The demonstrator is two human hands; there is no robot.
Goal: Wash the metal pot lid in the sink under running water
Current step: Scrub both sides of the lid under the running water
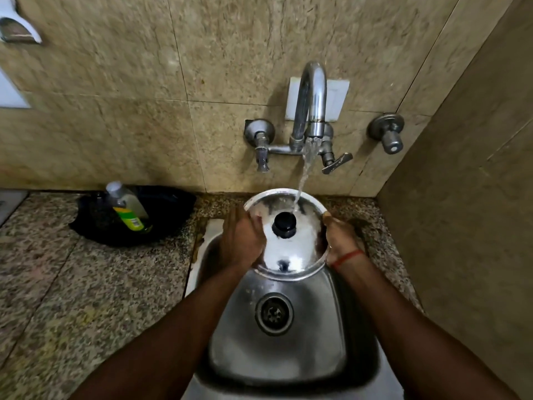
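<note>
A round metal pot lid (291, 252) with a black knob (284, 225) hangs over the steel sink (277, 356), knob side up. Water (304, 174) runs from the chrome tap (313, 93) and lands on the lid just beside the knob. My left hand (240, 241) lies over the lid's left side, fingers on its top surface. At the right rim, my right hand (339, 236) grips the lid, thumb on the edge and fingers hidden beneath. A red thread circles my right wrist.
A dish soap bottle (127, 206) lies in a black tray (161, 217) on the granite counter (72, 284) at the left. Valve knobs (388, 134) stick out of the tiled wall. A side wall stands close on the right. The sink drain (274, 313) is uncovered.
</note>
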